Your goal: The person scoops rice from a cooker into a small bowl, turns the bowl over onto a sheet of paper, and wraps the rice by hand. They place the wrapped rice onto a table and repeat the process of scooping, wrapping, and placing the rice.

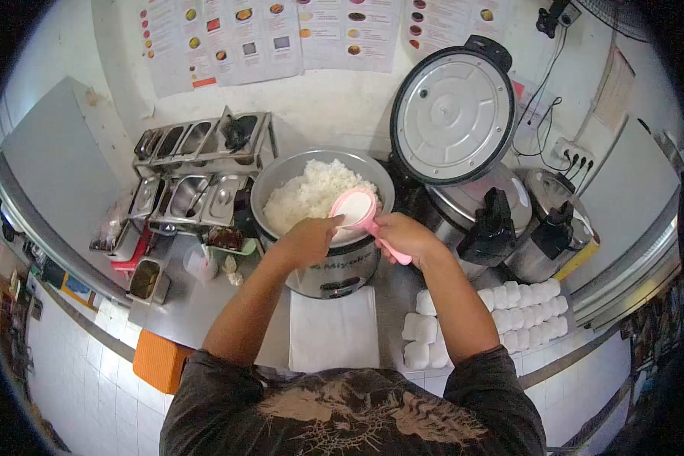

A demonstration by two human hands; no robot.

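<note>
Your R hand (pixel 406 237) is wrapped round the handle of the pink scoop (pixel 355 209), tail end poking out below; prob. held there for leverage. L hand (pixel 309 242): fingertips at the scoop's near-L rim, likely steadying it; can't tell if pinching or just touching. Scoop's over the front edge of the cooker pot (pixel 260 182), prob. so drips land inside. Bowl looks round, smooth plastic, white inside; can't tell if that's rice. Rice (pixel 311 190) = loose, grainy mound. Pot's dull metal, round. White sheets (pixel 333 330): flat, rectangular, right below pot, prob. for easy reach. White packs (pixel 528 308) at R: soft-cornered, blocky, in rows, prob. to save space.
</note>
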